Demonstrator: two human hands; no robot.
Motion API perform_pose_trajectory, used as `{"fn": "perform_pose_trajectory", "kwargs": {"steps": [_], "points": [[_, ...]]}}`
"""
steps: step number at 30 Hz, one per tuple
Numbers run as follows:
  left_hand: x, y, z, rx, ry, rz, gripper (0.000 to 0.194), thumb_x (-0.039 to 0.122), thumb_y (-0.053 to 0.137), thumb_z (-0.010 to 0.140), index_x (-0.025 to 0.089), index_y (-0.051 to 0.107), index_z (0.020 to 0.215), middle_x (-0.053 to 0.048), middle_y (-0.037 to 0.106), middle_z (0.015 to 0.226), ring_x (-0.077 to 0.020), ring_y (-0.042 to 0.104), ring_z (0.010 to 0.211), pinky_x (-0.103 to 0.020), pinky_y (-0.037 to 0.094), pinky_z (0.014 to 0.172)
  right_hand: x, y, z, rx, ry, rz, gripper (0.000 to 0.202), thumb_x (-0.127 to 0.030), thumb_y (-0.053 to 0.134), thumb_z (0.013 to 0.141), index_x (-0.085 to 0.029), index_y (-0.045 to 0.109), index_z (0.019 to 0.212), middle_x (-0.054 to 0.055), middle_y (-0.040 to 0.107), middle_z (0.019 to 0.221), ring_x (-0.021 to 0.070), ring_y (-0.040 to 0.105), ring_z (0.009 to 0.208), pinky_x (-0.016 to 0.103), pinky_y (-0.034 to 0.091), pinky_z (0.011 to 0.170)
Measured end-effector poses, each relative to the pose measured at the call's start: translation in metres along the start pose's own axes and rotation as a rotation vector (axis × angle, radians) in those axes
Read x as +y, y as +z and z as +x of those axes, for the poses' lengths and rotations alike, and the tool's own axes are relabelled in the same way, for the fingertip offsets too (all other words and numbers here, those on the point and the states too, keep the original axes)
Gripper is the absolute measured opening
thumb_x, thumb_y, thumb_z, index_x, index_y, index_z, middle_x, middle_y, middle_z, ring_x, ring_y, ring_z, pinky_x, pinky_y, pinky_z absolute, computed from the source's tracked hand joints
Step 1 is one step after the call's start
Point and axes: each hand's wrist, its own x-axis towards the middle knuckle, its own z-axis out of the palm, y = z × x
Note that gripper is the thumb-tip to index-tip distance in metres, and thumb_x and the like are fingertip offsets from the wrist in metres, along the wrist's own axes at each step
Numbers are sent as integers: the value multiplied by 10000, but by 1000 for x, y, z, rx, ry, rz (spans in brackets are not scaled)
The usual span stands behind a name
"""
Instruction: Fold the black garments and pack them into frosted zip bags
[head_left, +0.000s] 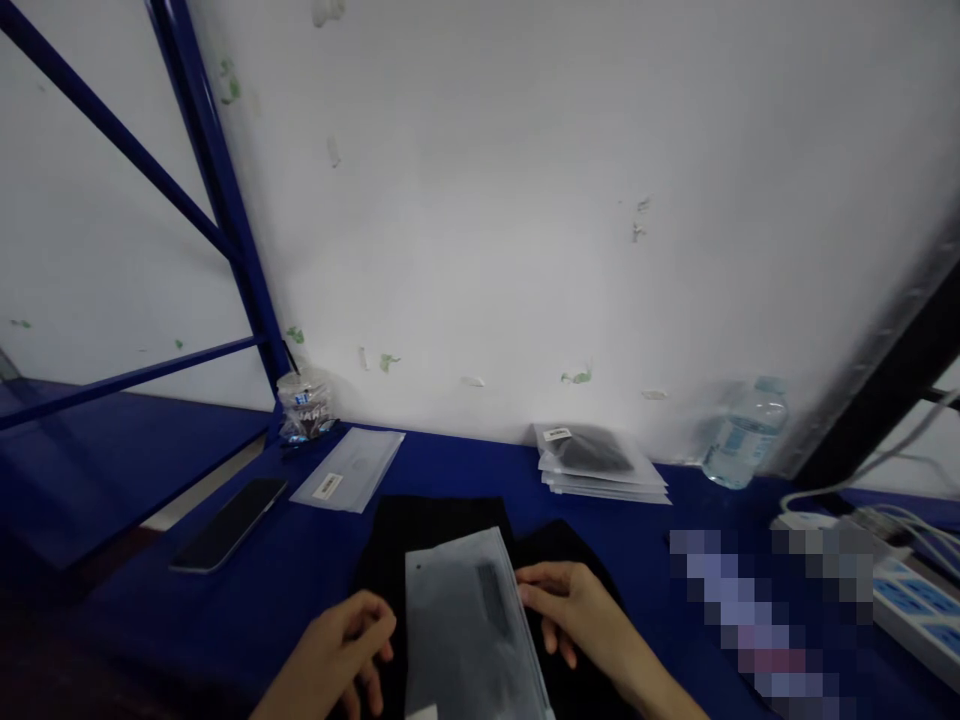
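A frosted plastic bag (469, 630) with a small label at its lower edge lies over black cloth (439, 515) at the bottom middle. My right hand (574, 615) pinches the bag's right edge between thumb and index finger, the other fingers curled below. On the left, my left hand (345, 645) is beside the bag, apart from it, over the edge of the black cloth. Its fingers are curled, with thumb and index finger close together; whatever they may hold is hidden.
A phone (229, 525) and a flat labelled bag (351, 468) lie left on the blue table (450, 455). Stacked bags (600, 465) sit at the back, near a clear bottle (746, 435). A power strip (919, 610) with cables is right; a wrapped item (305, 405) stands back left.
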Motion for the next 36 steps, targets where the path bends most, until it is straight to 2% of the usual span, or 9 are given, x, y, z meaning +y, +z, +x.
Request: {"fn": "perform_pose_trajectory", "kwargs": {"steps": [7, 12, 15, 19, 23, 26, 29, 32, 36], "points": [[11, 19, -14, -133, -52, 1, 435, 617, 514, 761, 183, 493, 755, -11, 606, 686, -113, 559, 393, -181, 342, 322, -8, 24, -2, -117, 171, 27, 462, -545, 612, 734, -103, 653, 865, -48, 495, 417, 58, 433, 338, 139, 289, 299], [22, 9, -13, 42, 280, 43, 287, 459, 485, 850, 193, 518, 748, 35, 554, 712, -131, 562, 677, -219, 438, 608, -5, 38, 3, -172, 99, 212, 396, -518, 665, 713, -130, 601, 759, -93, 414, 415, 12, 305, 329, 132, 206, 313], [31, -25, -3, 199, 339, 155, 258, 433, 500, 821, 197, 527, 719, 48, 534, 664, -138, 526, 651, -226, 408, 613, -12, 43, 6, -27, -30, 339, 384, -521, 659, 726, -151, 560, 752, -106, 393, 431, 10, 297, 348, 132, 227, 340], [52, -101, 31, 569, 413, 370, 254, 453, 477, 778, 211, 520, 712, 59, 489, 608, -144, 492, 602, -230, 383, 581, -15, 47, 6, 100, -32, 434, 352, -505, 620, 773, -171, 512, 777, -109, 401, 417, 7, 315, 341, 123, 242, 363], [64, -161, 76, 609, 360, 499, 215, 417, 509, 709, 215, 517, 634, 64, 470, 519, -142, 458, 529, -227, 349, 536, -1, 53, 5, 108, 118, 395, 351, -474, 642, 762, -172, 477, 832, -51, 528, 549, 62, 532, 431, 148, 387, 411], [62, -174, 98, 635, 305, 550, 164, 335, 533, 672, 212, 508, 568, 48, 499, 489, -161, 484, 531, -245, 352, 556, 5, 50, 0, 72, 135, 141, 371, -533, 575, 782, -174, 478, 782, 6, 585, 640, 138, 615, 460, 202, 398, 356], [56, -158, 99, 738, 315, 592, 93, 283, 511, 705, 205, 552, 677, -19, 608, 657, -235, 556, 737, -301, 378, 674, -5, 41, -11, 207, 10, -320, 434, -591, 468, 822, -189, 508, 662, 18, 575, 553, 151, 581, 419, 240, 387, 377], [49, -112, 78, 749, 396, 637, 131, 288, 504, 752, 197, 585, 798, -80, 644, 862, -283, 528, 950, -354, 362, 802, -17, 42, -21, 432, -274, -667, 355, -513, 476, 854, -212, 564, 685, 39, 608, 626, 176, 610, 564, 279, 456, 524], [33, -27, 35, 378, 479, 738, 147, 334, 524, 795, 226, 603, 733, -24, 635, 765, -233, 550, 813, -342, 370, 775, -15, 68, -14, 419, -551, -883, 311, -300, 635, 770, -190, 605, 1059, 118, 661, 997, 293, 620, 939, 410, 502, 807]]}}
